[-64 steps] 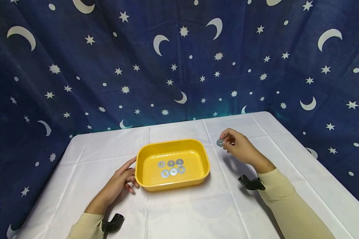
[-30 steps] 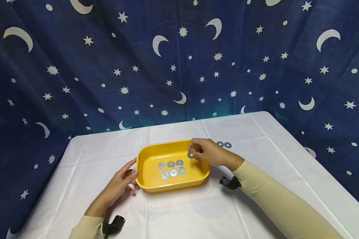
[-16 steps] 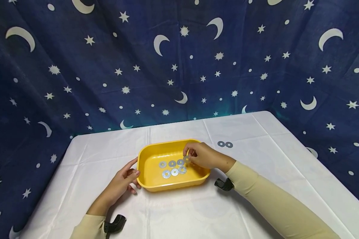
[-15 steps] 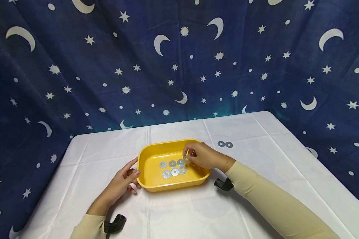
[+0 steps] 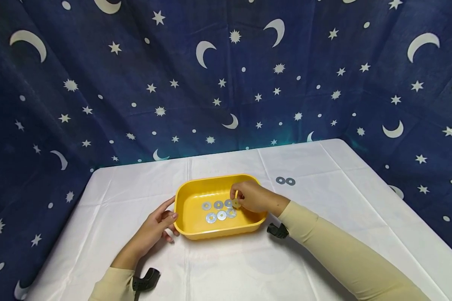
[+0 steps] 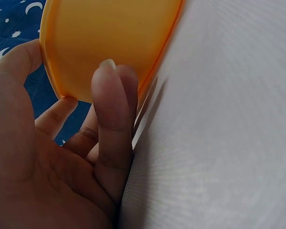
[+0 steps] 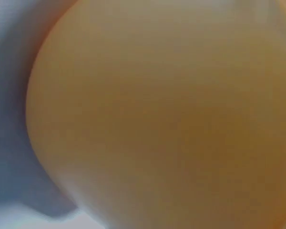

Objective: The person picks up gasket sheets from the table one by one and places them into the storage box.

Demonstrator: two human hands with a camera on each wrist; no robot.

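A yellow plastic tray [image 5: 221,232] stands on the white-covered table. My left hand [image 5: 154,230] is at its left end; the thumb lies over the rim and the other fingers are at the outer wall. In the left wrist view the curled little finger of the left hand [image 6: 71,157] shows beside the tray wall [image 6: 119,38]. Reaching into the tray from the right, my right hand [image 5: 254,196] pinches a flat metal washer [image 5: 236,203] just above the tray floor. Several washers [image 5: 221,215] lie there in two rows. The right wrist view holds only blurred tray wall [image 7: 171,114].
Two grey washers [image 5: 285,181] lie side by side on the table, right of the tray. White cloth [image 5: 226,271] covers the tabletop. A dark blue curtain [image 5: 181,58] with moons and stars hangs behind and at both sides.
My right hand came left from beside the two loose washers, carrying a washer over the tray rim and down next to the rows. My left thumb moved onto the tray rim.
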